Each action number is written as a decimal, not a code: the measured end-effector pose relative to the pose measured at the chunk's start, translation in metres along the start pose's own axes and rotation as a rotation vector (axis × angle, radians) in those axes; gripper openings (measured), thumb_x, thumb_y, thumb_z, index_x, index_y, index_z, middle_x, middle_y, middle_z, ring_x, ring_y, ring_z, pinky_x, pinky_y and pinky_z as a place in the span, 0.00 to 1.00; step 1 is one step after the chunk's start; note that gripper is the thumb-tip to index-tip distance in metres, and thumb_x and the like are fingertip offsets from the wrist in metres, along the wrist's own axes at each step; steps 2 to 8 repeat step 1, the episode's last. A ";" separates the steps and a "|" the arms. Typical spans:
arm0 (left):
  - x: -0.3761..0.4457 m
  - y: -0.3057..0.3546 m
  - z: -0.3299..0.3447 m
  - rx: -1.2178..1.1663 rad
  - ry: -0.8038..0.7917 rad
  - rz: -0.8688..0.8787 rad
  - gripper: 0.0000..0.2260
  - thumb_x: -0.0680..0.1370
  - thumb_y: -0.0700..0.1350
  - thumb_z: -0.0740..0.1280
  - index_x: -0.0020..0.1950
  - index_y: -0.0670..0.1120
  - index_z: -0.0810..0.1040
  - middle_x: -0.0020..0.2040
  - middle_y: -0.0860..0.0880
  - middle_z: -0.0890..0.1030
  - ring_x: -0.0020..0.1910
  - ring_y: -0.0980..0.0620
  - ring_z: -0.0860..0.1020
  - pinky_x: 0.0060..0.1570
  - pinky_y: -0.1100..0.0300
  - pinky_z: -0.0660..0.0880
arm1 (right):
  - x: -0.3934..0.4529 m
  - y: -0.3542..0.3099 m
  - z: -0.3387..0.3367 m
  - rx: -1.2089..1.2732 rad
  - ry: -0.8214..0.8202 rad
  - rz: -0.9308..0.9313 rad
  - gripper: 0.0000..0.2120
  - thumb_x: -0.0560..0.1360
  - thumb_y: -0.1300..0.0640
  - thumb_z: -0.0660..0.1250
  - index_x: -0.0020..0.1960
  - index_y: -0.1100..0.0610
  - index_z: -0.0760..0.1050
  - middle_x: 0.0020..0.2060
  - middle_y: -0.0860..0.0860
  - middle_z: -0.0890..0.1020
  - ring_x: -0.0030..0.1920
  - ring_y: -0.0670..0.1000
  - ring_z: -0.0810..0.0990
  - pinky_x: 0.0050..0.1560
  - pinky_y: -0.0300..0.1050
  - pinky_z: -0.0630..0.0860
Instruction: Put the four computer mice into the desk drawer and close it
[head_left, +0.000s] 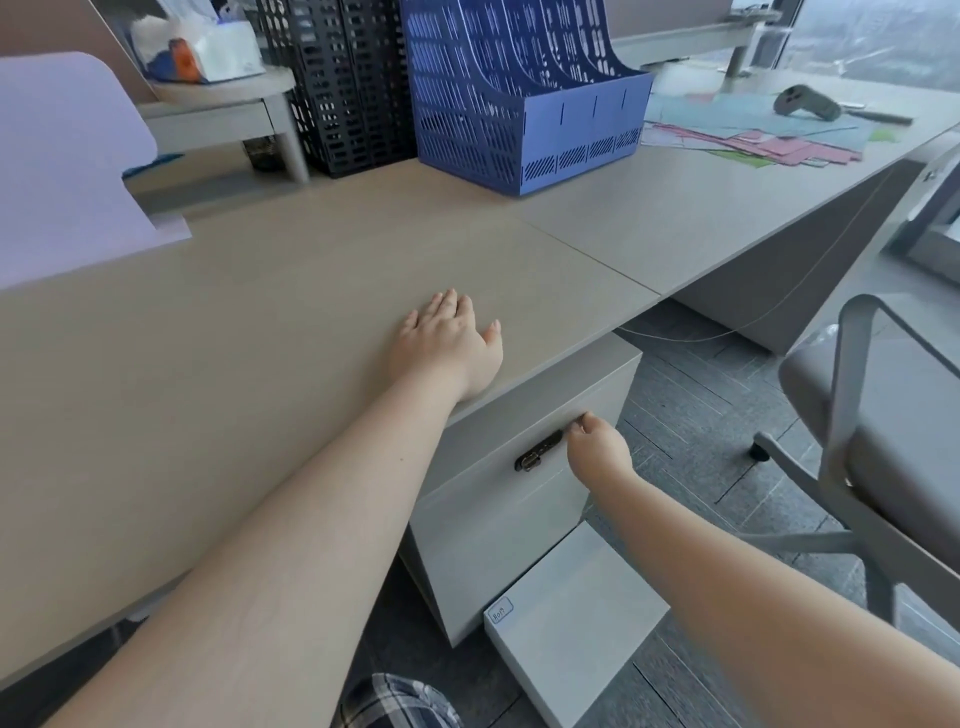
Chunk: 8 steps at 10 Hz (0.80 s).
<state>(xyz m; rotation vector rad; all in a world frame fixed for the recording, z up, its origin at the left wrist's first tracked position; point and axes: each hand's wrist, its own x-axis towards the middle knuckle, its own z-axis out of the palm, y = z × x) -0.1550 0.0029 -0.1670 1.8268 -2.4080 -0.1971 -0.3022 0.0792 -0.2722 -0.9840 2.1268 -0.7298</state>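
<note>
The left hand (451, 340) lies flat and spread on the beige wood-grain worktop (260, 332), while the right hand (597, 441), fingers curled narrow, touches the dark metal handle (537, 451) of the shut grey drawer (519, 467), with no mice visible.

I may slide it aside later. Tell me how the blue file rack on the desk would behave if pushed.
The blue file rack looks like perforated plastic with empty slots, so probably light. Its broad flat base on the smooth desk suggests sliding, not tipping, if pushed low; a push high on the tall dividers might rock it.
</note>
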 end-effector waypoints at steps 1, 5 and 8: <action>-0.002 0.000 0.001 -0.015 0.021 0.013 0.28 0.81 0.56 0.47 0.78 0.45 0.52 0.80 0.49 0.52 0.79 0.53 0.49 0.77 0.54 0.47 | -0.006 0.008 -0.019 -0.037 -0.138 0.015 0.16 0.79 0.58 0.57 0.65 0.60 0.73 0.50 0.57 0.78 0.49 0.56 0.77 0.47 0.44 0.72; -0.002 0.000 0.001 -0.015 0.021 0.013 0.28 0.81 0.56 0.47 0.78 0.45 0.52 0.80 0.49 0.52 0.79 0.53 0.49 0.77 0.54 0.47 | -0.006 0.008 -0.019 -0.037 -0.138 0.015 0.16 0.79 0.58 0.57 0.65 0.60 0.73 0.50 0.57 0.78 0.49 0.56 0.77 0.47 0.44 0.72; -0.002 0.000 0.001 -0.015 0.021 0.013 0.28 0.81 0.56 0.47 0.78 0.45 0.52 0.80 0.49 0.52 0.79 0.53 0.49 0.77 0.54 0.47 | -0.006 0.008 -0.019 -0.037 -0.138 0.015 0.16 0.79 0.58 0.57 0.65 0.60 0.73 0.50 0.57 0.78 0.49 0.56 0.77 0.47 0.44 0.72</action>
